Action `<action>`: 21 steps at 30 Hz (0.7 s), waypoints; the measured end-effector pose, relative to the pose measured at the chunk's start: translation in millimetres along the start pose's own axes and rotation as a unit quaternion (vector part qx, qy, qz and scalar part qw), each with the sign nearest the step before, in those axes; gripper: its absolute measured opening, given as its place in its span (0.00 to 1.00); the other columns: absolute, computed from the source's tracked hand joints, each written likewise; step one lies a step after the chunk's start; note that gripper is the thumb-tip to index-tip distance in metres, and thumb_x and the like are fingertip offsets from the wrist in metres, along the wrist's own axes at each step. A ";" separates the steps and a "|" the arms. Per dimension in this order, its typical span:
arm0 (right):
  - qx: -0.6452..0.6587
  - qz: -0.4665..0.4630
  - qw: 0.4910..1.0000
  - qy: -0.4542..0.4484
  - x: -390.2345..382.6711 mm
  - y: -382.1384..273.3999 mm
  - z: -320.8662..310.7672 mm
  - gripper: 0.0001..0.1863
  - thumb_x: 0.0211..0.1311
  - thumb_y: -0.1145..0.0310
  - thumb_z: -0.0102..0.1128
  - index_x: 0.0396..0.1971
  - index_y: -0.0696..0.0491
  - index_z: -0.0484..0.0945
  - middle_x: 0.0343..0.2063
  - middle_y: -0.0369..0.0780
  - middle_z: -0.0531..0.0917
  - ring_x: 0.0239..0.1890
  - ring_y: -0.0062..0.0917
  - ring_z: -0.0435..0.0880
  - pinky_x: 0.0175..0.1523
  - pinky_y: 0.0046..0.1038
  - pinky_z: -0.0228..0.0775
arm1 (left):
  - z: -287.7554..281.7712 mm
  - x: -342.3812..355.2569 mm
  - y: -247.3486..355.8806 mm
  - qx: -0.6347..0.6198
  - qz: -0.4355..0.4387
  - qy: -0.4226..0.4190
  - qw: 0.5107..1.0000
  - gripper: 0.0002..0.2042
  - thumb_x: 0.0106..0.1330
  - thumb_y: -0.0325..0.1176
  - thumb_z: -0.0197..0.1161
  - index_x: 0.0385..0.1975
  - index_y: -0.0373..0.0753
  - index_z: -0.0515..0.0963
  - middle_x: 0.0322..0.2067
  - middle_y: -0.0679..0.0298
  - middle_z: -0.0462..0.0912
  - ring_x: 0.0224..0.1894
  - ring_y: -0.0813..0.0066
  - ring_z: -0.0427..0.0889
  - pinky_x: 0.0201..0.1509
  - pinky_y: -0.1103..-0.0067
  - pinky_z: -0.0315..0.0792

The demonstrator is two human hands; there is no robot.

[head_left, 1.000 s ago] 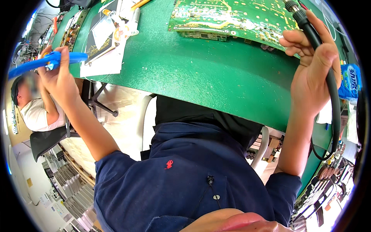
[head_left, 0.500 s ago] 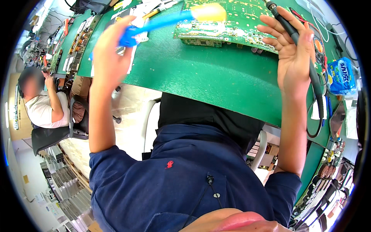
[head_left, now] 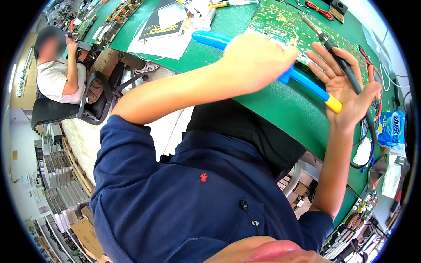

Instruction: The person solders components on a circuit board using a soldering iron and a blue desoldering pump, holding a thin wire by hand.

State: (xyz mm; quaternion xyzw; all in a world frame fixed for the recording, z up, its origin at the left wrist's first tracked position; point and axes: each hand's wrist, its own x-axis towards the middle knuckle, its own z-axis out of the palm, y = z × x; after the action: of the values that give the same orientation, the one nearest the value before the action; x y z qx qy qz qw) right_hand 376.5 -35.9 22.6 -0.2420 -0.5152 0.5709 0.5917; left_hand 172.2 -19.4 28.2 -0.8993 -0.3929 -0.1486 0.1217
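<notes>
My left hand is closed around a blue solder sucker in front of the circuit board. The tool slants across the view, its thick blue end pointing left and its yellow tip overlapping my right palm. Whether the tip presses on the palm I cannot tell. In my right hand, a black soldering iron lies between thumb and forefinger, its metal tip over the board and the other fingers spread. The green circuit board lies on the table beyond both hands, partly hidden by them.
A dark notebook and white papers lie on the green table at left. Red cable is coiled at the back. A blue packet stands on the right. Another person sits at far left.
My left hand has swung right, and the solder sucker's yellow end has turned from the board toward my right palm. My right hand keeps the iron. The view has shifted.
</notes>
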 end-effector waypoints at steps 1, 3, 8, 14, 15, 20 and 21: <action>0.016 0.009 1.000 -0.004 -0.3 1.1 0.1 0.53 0.53 0.25 0.26 0.53 0.65 0.63 0.51 0.62 0.70 0.52 0.49 0.74 0.59 0.41 0.63 | 1.8 1.7 5.4 -0.006 0.002 0.003 1.000 0.08 0.51 0.31 0.59 0.31 0.41 0.70 0.18 0.62 0.78 0.23 0.64 0.81 0.22 0.71 0.73; 0.019 0.010 1.000 -0.012 -1.2 4.9 -0.1 0.53 0.52 0.24 0.26 0.51 0.65 0.64 0.50 0.62 0.71 0.52 0.47 0.75 0.61 0.41 0.62 | 2.7 5.9 16.3 -0.014 0.007 0.012 1.000 0.07 0.52 0.32 0.58 0.30 0.41 0.70 0.17 0.62 0.77 0.21 0.64 0.81 0.20 0.71 0.72; -0.047 -0.003 0.998 -0.045 -2.9 6.8 -1.1 0.52 0.52 0.24 0.24 0.49 0.63 0.66 0.45 0.57 0.75 0.48 0.40 0.76 0.57 0.35 0.65 | 0.5 18.8 35.1 -0.061 0.035 0.029 0.997 0.07 0.53 0.33 0.57 0.29 0.40 0.71 0.15 0.61 0.77 0.19 0.64 0.81 0.18 0.71 0.72; -0.071 0.000 0.995 -0.065 -3.7 11.6 -9.9 0.48 0.53 0.25 0.25 0.48 0.58 0.67 0.42 0.48 0.77 0.47 0.31 0.75 0.52 0.30 0.64 | 2.9 22.8 41.8 -0.084 0.062 0.014 0.994 0.07 0.53 0.32 0.57 0.30 0.39 0.72 0.16 0.61 0.78 0.19 0.64 0.80 0.19 0.70 0.73; -0.094 0.000 0.994 -0.062 -2.8 12.9 -9.8 0.47 0.54 0.25 0.25 0.48 0.58 0.67 0.42 0.48 0.77 0.47 0.31 0.75 0.52 0.30 0.64 | 5.0 23.5 40.9 -0.092 0.054 0.017 0.994 0.07 0.53 0.32 0.56 0.31 0.39 0.71 0.16 0.61 0.77 0.18 0.64 0.80 0.19 0.70 0.73; -0.155 -0.049 0.984 -0.069 -2.0 9.6 -6.8 0.44 0.59 0.29 0.27 0.49 0.59 0.67 0.43 0.49 0.78 0.47 0.34 0.77 0.53 0.32 0.64 | -2.8 10.8 29.8 -0.099 0.055 0.001 0.994 0.09 0.55 0.32 0.56 0.35 0.40 0.69 0.17 0.60 0.76 0.22 0.62 0.80 0.22 0.69 0.73; -0.150 -0.068 0.983 -0.075 -0.8 5.4 -12.0 0.44 0.59 0.30 0.28 0.50 0.59 0.67 0.43 0.50 0.78 0.48 0.35 0.77 0.54 0.33 0.64 | -6.3 7.9 28.0 -0.101 0.048 0.007 0.994 0.09 0.55 0.31 0.55 0.35 0.41 0.69 0.18 0.60 0.76 0.23 0.61 0.80 0.22 0.69 0.72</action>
State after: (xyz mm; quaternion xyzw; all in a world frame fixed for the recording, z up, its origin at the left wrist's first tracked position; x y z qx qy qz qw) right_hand 385.0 -31.8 13.4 -0.2488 -0.6531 0.4618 0.5462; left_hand 197.0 -34.8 34.1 -0.9237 -0.3314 -0.1880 0.0399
